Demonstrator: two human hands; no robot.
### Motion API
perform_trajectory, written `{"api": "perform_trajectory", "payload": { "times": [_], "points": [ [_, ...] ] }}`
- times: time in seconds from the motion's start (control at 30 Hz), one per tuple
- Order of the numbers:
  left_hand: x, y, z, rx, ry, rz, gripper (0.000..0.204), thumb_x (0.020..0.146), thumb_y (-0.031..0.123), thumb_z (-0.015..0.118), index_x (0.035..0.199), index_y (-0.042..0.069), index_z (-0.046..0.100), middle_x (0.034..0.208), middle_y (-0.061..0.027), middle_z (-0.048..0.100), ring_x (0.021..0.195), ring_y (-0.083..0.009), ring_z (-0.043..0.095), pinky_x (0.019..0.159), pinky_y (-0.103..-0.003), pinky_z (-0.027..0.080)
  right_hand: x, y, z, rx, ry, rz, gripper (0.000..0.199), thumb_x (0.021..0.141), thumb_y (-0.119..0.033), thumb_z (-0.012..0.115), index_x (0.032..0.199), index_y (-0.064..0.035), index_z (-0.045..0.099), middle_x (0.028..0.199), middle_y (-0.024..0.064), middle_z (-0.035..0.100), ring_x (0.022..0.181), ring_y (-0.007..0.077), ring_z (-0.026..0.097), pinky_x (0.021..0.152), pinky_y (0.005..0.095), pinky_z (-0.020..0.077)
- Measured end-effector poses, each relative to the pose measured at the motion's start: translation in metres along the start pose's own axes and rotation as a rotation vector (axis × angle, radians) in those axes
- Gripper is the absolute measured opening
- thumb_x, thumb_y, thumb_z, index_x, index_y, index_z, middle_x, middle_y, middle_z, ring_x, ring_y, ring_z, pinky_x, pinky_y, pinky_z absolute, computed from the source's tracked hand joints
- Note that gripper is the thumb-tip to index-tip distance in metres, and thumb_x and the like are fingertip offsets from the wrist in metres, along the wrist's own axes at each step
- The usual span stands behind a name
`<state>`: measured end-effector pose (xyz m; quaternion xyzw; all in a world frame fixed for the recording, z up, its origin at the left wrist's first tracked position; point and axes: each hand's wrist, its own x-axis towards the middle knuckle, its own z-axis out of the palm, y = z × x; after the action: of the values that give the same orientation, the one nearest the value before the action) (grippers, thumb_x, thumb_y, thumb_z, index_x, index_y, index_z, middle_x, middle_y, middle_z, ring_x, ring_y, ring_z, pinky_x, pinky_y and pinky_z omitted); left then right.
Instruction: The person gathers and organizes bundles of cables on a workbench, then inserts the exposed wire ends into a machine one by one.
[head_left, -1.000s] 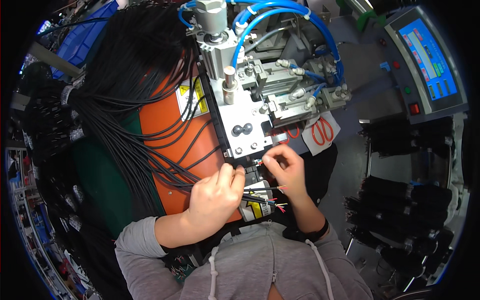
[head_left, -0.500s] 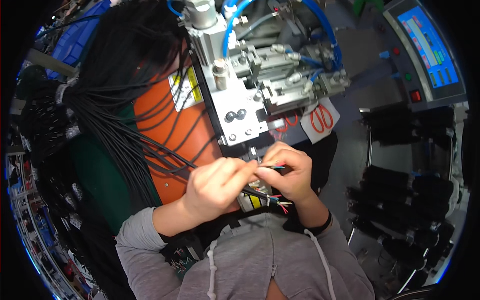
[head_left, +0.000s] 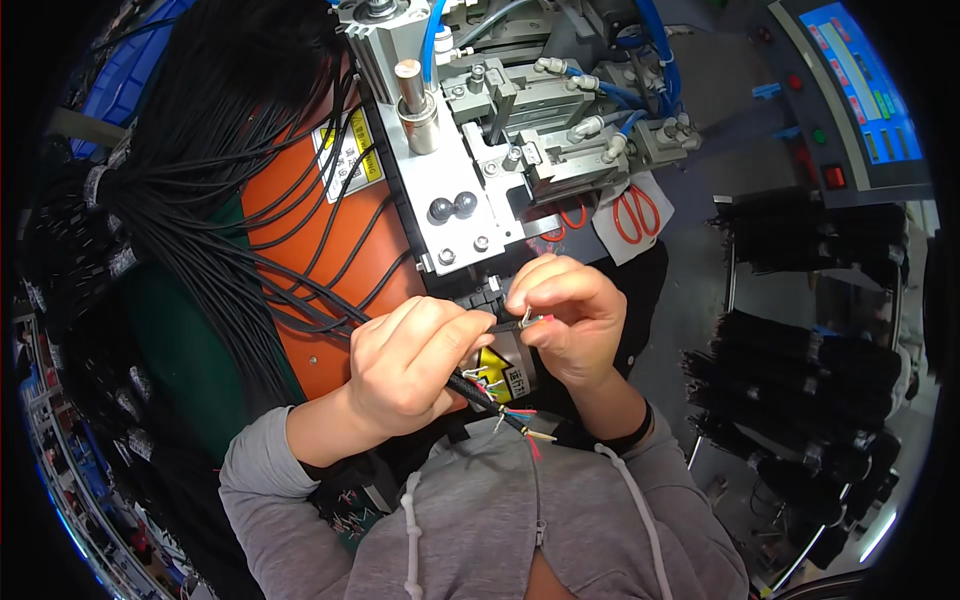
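My left hand [head_left: 405,355] is closed around several black cables. One black cable end [head_left: 509,326] sticks out between its thumb and forefinger toward my right hand. My right hand [head_left: 578,318] pinches the thin coloured wires [head_left: 536,319] at that cable's end; a pale strand and a bit of red show between its fingertips. Below my left hand hang more stripped cable ends [head_left: 512,417], their red, blue and white wires fanned out in front of my grey top. The cables run back left to a large black cable bundle [head_left: 190,225].
Just beyond my hands stands a metal machine [head_left: 455,225] with blue air hoses. Red-handled scissors [head_left: 636,214] lie on a white sheet beside it. An orange surface [head_left: 285,190] lies under the cables. At right are a control screen [head_left: 862,90] and hanging black cable bundles [head_left: 790,370].
The view has shifted slightly. My right fingers have lifted and loosened at the wire tips, showing a bent pale strand. More coloured wire ends now show below my left hand.
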<state>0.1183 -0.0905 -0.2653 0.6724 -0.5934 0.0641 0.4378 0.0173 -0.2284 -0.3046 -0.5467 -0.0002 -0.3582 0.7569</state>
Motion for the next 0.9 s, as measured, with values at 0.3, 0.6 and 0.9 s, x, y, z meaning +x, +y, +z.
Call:
{"api": "perform_trajectory", "payload": {
  "times": [0.3,0.6,0.9],
  "points": [
    [-0.001,0.001,0.001,-0.013,-0.066,-0.082,0.020,0.069,0.002,0.074,0.086,-0.001,0.065,0.076,-0.0090,0.058,0.058,-0.0200,0.057,0.049,-0.029,0.045,0.014,-0.010,-0.008,-0.495,-0.145,-0.190,0.017,0.075,-0.009,0.078,0.080,-0.0011,0.063,0.075,0.0076,0.062,0.073,0.0203,0.059,0.066,0.0310,0.0461],
    [-0.006,0.002,-0.002,0.260,-0.148,-0.016,0.033,0.064,0.002,0.067,0.097,0.000,0.068,0.075,-0.0052,0.055,0.060,-0.0157,0.058,0.048,-0.027,0.045,0.017,-0.035,-0.028,-0.354,-0.255,0.597,0.016,0.071,0.003,0.076,0.079,-0.0010,0.062,0.074,0.0066,0.062,0.071,0.0175,0.058,0.066,0.0298,0.0458],
    [-0.008,0.004,0.001,0.332,-0.227,0.000,0.035,0.064,0.006,0.067,0.099,0.001,0.070,0.074,-0.0032,0.055,0.060,-0.0132,0.058,0.048,-0.025,0.045,0.003,-0.018,-0.020,-0.959,-0.201,-0.125,0.014,0.073,0.000,0.074,0.077,-0.0006,0.061,0.078,0.0062,0.061,0.074,0.0141,0.058,0.066,0.0270,0.0441]
  ]
}}
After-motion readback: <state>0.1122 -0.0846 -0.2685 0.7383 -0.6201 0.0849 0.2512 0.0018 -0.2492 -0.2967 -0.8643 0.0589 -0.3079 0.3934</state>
